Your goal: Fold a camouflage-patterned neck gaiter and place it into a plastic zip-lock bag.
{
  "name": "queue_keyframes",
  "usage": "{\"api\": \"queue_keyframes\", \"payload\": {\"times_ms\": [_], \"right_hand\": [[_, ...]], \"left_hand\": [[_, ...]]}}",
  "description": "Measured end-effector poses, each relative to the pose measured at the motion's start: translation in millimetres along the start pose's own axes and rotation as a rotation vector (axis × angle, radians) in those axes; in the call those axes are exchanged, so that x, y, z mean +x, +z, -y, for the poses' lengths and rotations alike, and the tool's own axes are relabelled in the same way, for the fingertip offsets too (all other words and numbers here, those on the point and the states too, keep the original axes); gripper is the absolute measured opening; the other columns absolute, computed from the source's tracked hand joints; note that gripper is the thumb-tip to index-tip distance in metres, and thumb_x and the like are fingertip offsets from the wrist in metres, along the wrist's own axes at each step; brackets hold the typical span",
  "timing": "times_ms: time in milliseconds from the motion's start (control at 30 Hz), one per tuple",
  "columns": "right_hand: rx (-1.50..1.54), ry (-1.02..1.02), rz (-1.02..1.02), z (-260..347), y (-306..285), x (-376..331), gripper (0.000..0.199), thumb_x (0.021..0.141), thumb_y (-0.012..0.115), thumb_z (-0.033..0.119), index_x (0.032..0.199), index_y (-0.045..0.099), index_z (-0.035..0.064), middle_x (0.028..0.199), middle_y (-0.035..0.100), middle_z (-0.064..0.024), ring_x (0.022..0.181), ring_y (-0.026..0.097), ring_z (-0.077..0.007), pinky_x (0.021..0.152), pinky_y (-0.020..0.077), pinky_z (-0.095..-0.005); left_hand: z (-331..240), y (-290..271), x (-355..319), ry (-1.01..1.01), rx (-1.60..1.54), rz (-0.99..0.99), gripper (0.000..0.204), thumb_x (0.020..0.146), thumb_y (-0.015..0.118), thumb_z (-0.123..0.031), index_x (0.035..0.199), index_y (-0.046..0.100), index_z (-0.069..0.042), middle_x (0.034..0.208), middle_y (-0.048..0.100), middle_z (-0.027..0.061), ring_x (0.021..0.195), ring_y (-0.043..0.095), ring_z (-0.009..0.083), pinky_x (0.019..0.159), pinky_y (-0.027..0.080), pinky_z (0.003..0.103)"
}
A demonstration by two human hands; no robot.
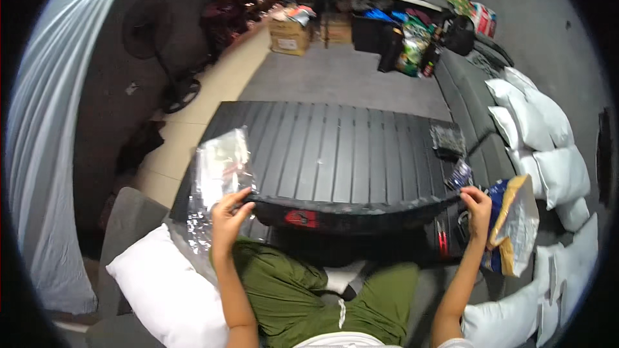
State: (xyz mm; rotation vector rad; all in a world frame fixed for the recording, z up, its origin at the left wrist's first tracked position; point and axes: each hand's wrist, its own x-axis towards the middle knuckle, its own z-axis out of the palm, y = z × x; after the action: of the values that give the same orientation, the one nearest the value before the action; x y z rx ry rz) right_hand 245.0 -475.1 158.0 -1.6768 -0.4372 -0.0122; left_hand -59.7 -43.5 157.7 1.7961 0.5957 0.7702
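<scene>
A long black fabric item (348, 209) with a red patch stretches between my two hands over the near edge of a dark slatted table (335, 148). My left hand (227, 214) grips its left end, right next to a clear plastic bag (216, 174) that stands up at the table's left corner. My right hand (478, 209) grips the fabric's right end. Beside that hand lies a blue and tan plastic package (512, 225). My green-trousered legs show below the fabric.
Small dark packets (448, 140) lie at the table's right side. White pillows (538, 135) line a grey sofa on the right, and one white pillow (167, 290) sits at my lower left. Cardboard boxes (289, 35), bags and a floor fan (151, 32) stand farther back.
</scene>
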Motion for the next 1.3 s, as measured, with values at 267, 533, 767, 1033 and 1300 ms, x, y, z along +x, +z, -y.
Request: {"api": "queue_keyframes", "payload": {"times_ms": [267, 533, 767, 1033, 1300], "right_hand": [[0.036, -0.008, -0.007, 1.3, 6.8, -1.0, 0.013, 0.074, 0.065, -0.002, 0.087, 0.066, -0.0022, 0.078, 0.062, 0.0001, 0.073, 0.056, -0.0069, 0.068, 0.042, -0.0184], [0.059, 0.161, 0.141, -14.1, -2.1, -3.4, 0.019, 0.077, 0.056, 0.0, 0.093, 0.066, -0.0028, 0.092, 0.065, -0.0049, 0.082, 0.058, -0.0112, 0.075, 0.0442, -0.0217], [0.019, 0.219, 0.263, -31.1, -5.5, -5.1, 0.022, 0.076, 0.055, -0.002, 0.095, 0.066, -0.0036, 0.093, 0.064, -0.0058, 0.083, 0.056, -0.0099, 0.076, 0.0423, -0.0211], [0.252, 0.349, 0.094, -46.8, -2.3, -36.3, 0.026, 0.077, 0.062, -0.002, 0.103, 0.063, -0.0034, 0.091, 0.064, -0.0049, 0.08, 0.058, -0.0093, 0.073, 0.0445, -0.0195], [0.109, 0.254, 0.035, -34.3, 3.3, -38.0, 0.028, 0.076, 0.064, -0.003, 0.104, 0.063, -0.0027, 0.089, 0.064, -0.0045, 0.076, 0.057, -0.008, 0.068, 0.0432, -0.0182]], "left_hand": [[7.5, -0.7, 18.1, -0.161, -0.076, 0.037, 0.03, 0.079, 0.065, -0.004, 0.108, 0.062, 0.001, 0.089, 0.062, 0.0003, 0.077, 0.055, 0.0056, 0.07, 0.044, 0.019], [9.3, -6.1, 22.7, -0.175, -0.232, 0.085, 0.02, 0.078, 0.064, -0.004, 0.098, 0.065, -0.002, 0.078, 0.06, -0.0029, 0.062, 0.048, 0.0022, 0.056, 0.037, 0.015], [33.8, 11.4, 38.1, -0.371, -0.178, 0.146, 0.027, 0.081, 0.064, -0.01, 0.106, 0.063, -0.001, 0.083, 0.06, -0.0024, 0.068, 0.048, 0.0024, 0.059, 0.037, 0.016], [63.6, 3.5, 21.6, -0.243, -0.205, 0.217, 0.036, 0.079, 0.063, -0.002, 0.115, 0.058, -0.001, 0.106, 0.061, 0.002, 0.087, 0.055, 0.0065, 0.078, 0.042, 0.018], [63.4, -5.9, 20.6, -0.261, 0.008, 0.303, 0.034, 0.081, 0.063, -0.008, 0.115, 0.058, -0.001, 0.101, 0.062, 0.0023, 0.085, 0.054, 0.0065, 0.077, 0.043, 0.02]]}}
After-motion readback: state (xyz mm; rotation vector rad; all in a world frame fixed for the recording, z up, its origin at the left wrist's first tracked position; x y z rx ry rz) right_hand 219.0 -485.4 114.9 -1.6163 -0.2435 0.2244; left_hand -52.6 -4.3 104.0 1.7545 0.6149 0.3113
